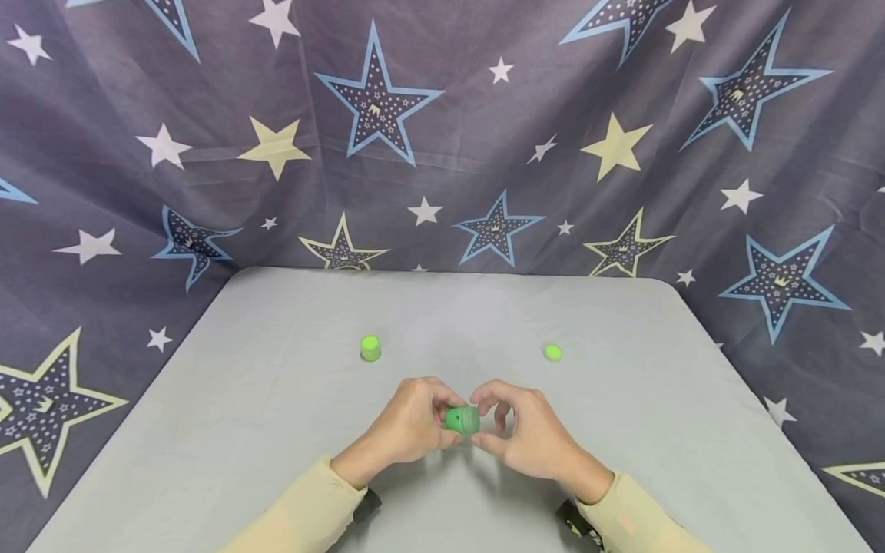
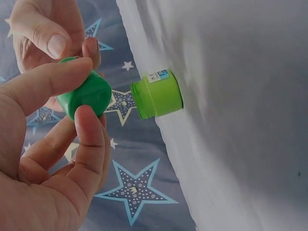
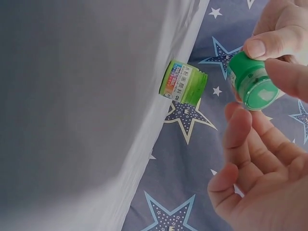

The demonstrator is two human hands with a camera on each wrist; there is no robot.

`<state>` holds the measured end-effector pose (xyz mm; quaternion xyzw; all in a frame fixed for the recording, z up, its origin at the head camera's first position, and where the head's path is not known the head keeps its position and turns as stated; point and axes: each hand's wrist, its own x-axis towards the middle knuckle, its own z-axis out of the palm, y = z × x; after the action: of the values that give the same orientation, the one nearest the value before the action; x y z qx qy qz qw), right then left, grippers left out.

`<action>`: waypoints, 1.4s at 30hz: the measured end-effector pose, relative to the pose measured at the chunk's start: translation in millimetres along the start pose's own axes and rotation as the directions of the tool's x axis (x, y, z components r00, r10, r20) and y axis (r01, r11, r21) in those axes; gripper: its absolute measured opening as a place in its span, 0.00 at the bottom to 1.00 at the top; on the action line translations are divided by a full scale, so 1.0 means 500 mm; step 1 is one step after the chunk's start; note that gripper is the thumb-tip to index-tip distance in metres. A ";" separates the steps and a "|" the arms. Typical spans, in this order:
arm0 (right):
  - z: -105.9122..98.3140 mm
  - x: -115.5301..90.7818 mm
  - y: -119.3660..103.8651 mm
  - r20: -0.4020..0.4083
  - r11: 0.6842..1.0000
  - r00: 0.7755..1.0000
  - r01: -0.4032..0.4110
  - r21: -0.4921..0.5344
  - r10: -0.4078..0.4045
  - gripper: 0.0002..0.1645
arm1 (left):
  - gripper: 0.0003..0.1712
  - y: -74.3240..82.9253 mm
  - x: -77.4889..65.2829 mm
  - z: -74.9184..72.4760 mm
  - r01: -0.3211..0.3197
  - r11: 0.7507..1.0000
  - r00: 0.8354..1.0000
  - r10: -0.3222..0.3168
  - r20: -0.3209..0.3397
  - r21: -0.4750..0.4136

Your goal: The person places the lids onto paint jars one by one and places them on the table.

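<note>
Currently, a smooth green jar (image 1: 462,419) is pinched in the left hand (image 1: 418,418), its shiny end toward the right hand (image 1: 528,430), which is loosely curved just beside. Beyond the left hand, a lime-green jar (image 1: 370,349) bears a label (image 3: 183,83) with Chinese characters.

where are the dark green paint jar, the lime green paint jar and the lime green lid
dark green paint jar (image 1: 462,420): head view, middle of its side
lime green paint jar (image 3: 183,83): right wrist view, the printed label on its side
lime green lid (image 1: 553,352): head view, its upward face
</note>
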<state>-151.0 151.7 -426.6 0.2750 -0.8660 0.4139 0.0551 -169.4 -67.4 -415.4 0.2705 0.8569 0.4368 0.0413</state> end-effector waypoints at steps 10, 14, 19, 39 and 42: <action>0.006 -0.001 -0.002 -0.004 1.000 1.000 -0.002 -0.007 0.002 0.20 | 0.16 0.000 -0.001 -0.001 -0.008 1.000 1.000 0.008 -0.005 -0.008; 0.007 -0.002 -0.002 -0.008 1.000 1.000 -0.010 -0.017 0.010 0.15 | 0.15 0.000 -0.001 0.000 -0.008 1.000 1.000 0.008 -0.005 -0.010; 0.008 -0.006 0.001 -0.013 1.000 1.000 -0.017 -0.016 0.017 0.07 | 0.15 0.003 -0.003 0.003 -0.004 1.000 1.000 0.004 -0.004 -0.018; 0.004 -0.008 0.004 -0.059 0.998 0.997 -0.054 -0.012 0.053 0.10 | 0.16 0.005 -0.007 0.003 -0.004 1.000 1.000 0.004 -0.020 -0.028; 0.002 -0.008 0.006 -0.106 1.000 0.994 -0.006 -0.021 0.004 0.14 | 0.16 0.005 -0.006 0.002 -0.006 0.999 1.000 0.005 -0.022 -0.032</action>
<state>-148.8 154.2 -430.5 0.2500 -0.8668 0.4189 0.1028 -165.4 -67.2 -414.4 0.2674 0.8495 0.4535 0.0348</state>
